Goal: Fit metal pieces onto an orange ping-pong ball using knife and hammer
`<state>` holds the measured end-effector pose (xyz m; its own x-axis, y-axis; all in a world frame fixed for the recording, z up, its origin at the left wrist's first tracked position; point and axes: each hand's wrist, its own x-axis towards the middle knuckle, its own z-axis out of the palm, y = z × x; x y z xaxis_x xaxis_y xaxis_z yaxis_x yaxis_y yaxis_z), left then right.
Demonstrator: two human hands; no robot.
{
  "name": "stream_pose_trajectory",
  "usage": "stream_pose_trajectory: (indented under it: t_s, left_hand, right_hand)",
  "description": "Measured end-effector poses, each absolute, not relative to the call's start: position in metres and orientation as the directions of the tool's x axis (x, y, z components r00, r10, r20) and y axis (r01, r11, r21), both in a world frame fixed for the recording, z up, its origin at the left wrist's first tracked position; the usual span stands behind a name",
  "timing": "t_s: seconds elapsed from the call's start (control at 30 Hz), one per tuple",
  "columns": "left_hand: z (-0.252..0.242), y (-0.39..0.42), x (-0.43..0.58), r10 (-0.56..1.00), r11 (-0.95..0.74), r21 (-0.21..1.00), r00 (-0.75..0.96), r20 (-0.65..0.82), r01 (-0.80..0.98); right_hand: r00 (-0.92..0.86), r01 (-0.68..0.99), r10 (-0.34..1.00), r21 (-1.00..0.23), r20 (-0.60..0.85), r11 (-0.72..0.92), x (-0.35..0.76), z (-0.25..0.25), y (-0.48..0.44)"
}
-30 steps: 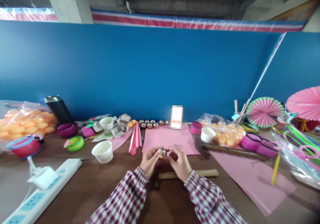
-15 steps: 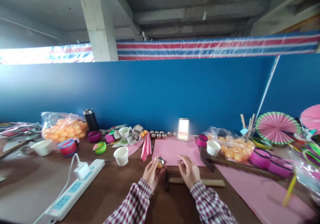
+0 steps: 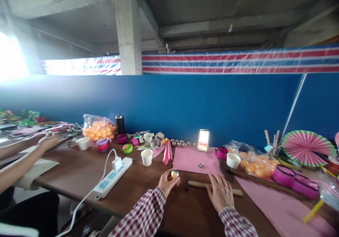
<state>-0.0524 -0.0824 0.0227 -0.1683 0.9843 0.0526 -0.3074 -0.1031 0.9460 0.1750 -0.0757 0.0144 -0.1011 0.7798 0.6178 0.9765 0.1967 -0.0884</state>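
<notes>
My left hand is closed, fingertips gripping a small shiny ball that looks part silver, part pale orange. Spread flat with fingers apart, my right hand rests over the wooden handle of a hammer lying crosswise on the table. Just beyond the fingers of that hand, a small cluster of silvery bits lies on a pink sheet; the bits are too small to name. At the back edge of this sheet stands a row of silver balls.
White cups and a white power strip stand to the left. At right are a second hammer, magenta bands and a bag of orange balls. Another person's hand appears at far left.
My right hand has moved away from the ball and opened flat over the hammer handle. Silvery bits now show on the pink sheet. My view has swung left, bringing another person's arms in.
</notes>
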Motion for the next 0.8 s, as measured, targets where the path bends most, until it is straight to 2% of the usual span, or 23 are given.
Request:
stream_pose_trajectory:
  t_s: [0.23,0.6,0.8]
  left_hand:
    - [0.023,-0.096,-0.049,0.96,-0.216,0.951,-0.229,0.164,-0.224]
    - [0.017,-0.1,-0.051,0.921,-0.255,0.966,-0.315,0.23,-0.04]
    - [0.014,-0.096,-0.051,0.908,-0.275,0.961,-0.32,0.271,0.032]
  right_hand:
    - [-0.174,0.968,0.859,-0.075,0.482,0.238,0.181,0.008,-0.082]
    - [-0.13,0.965,0.859,-0.137,0.495,0.225,0.181,0.005,-0.079]
    - [-0.165,0.971,0.841,-0.064,0.516,0.23,0.178,0.016,-0.087]
